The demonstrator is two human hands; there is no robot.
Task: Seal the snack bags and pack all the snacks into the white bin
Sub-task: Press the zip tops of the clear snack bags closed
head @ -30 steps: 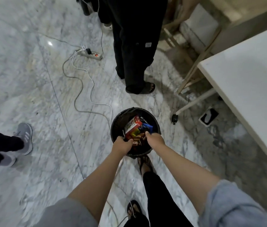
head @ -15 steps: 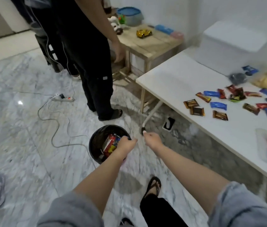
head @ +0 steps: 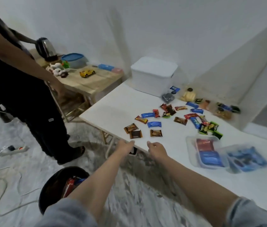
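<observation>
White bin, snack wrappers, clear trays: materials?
White bin: likely matte plastic, with rounded moulded corners. Snack wrappers: glossy printed film or foil, crimped ends. Clear trays: thin transparent plastic, contents show through. All blurred, so tentative.

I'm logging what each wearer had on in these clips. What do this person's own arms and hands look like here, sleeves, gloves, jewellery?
Both forearms are bare, with grey-blue fabric sleeves pushed up above the elbows. The left hand and right hand wear no gloves. No watch, bracelet or ring shows, though motion blur makes small items hard to rule out. The sleeve cloth looks soft and plain, with no visible print or marking.
</observation>
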